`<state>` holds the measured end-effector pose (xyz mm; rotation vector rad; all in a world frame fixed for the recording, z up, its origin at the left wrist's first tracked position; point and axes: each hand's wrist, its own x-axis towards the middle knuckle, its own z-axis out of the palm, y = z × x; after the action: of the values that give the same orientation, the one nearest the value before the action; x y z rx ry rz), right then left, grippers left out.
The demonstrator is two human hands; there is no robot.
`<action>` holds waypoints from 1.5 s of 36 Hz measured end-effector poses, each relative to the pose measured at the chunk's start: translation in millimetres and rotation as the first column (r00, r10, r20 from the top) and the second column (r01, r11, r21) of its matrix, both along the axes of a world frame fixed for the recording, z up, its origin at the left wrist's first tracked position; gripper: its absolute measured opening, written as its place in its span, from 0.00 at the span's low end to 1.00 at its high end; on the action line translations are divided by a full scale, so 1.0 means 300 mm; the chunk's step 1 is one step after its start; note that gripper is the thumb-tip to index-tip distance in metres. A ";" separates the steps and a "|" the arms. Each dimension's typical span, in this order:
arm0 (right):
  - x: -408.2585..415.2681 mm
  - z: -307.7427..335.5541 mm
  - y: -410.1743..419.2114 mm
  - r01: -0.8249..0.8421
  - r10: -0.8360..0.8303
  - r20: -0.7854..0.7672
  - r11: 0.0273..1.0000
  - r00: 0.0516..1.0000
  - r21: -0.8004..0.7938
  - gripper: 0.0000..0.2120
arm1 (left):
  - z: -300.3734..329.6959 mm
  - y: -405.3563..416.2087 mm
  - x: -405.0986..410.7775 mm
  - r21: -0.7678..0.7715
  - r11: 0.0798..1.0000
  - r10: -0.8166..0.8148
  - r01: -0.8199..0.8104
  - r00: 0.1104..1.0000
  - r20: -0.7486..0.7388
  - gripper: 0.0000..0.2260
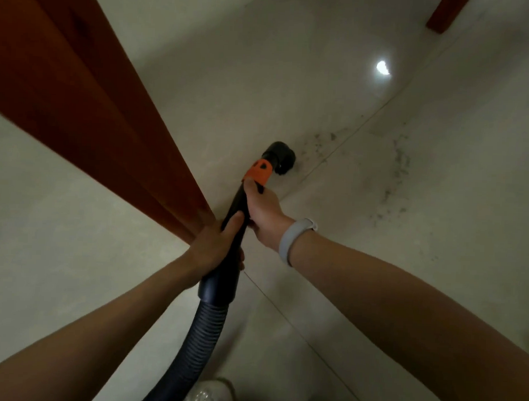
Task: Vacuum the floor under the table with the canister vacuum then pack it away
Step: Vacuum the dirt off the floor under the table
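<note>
Nearest, at the bottom edge: a pale shoe (208, 396), partly cut off by the frame. Beside it the black ribbed vacuum hose (198, 345) climbs from the near edge toward the middle of the view, ending in a smooth dark cuff.

Both forearms reach forward over the pale tiled floor (375, 264). Left hand (213, 246) wrapped round the black wand (237, 217) just above the cuff, fingers closed on it, thumb lying along the tube. Right hand (263, 212) clamped on the same wand a little farther along, thumb tip touching the orange collar (258, 171). The two hands sit close, one behind the other, nearly touching. A light grey wristband (295, 239) on the right wrist.

Past the orange collar, a black round nozzle (281, 157) pointing down at the floor; whether it actually touches the tile I cannot tell.

Just right of and beyond the nozzle: dark specks of dirt (399, 163) scattered in a loose arc across the tile, along a grout line.

Left side: a long reddish-brown wooden table edge (89, 110) runs from far left down to the hands, close beside the left hand. Slightly blurred.

Far: a bright light reflection (382, 68) on the glossy tile. Far right corner, a reddish wooden leg (445, 13).
</note>
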<state>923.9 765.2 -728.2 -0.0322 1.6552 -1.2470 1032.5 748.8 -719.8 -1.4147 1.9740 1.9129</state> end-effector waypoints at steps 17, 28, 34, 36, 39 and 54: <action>-0.057 0.021 0.004 0.027 -0.028 0.009 0.998 1.000 0.055 0.13 | 0.016 0.005 -0.061 0.097 0.995 0.037 -0.033 0.998 -0.046 0.16; 0.047 -0.069 0.152 -0.011 0.002 0.114 0.997 0.993 0.083 0.14 | 0.001 0.070 0.087 -0.056 0.973 -0.218 0.222 0.974 0.065 0.13; 0.011 -0.026 0.103 -0.025 0.023 0.117 1.000 0.993 0.013 0.12 | -0.003 -0.004 0.070 -0.076 0.973 -0.212 0.220 0.972 0.102 0.18; 0.009 -0.027 0.095 -0.013 0.014 0.128 1.000 0.992 -0.007 0.12 | -0.001 0.000 0.065 -0.072 0.973 -0.210 0.218 0.972 0.102 0.19; -0.008 -0.029 0.096 -0.008 0.005 0.134 1.000 0.991 0.025 0.12 | -0.015 0.018 0.074 -0.079 0.969 -0.226 0.234 0.969 0.104 0.15; 0.055 -0.091 0.168 0.023 -0.047 0.148 0.987 0.988 0.158 0.21 | -0.024 0.051 0.129 0.144 0.925 -0.374 0.353 0.912 0.170 0.19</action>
<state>940.3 815.5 -755.6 0.1838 1.6213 -1.1146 1071.1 764.2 -727.0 -1.0654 1.8503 1.6248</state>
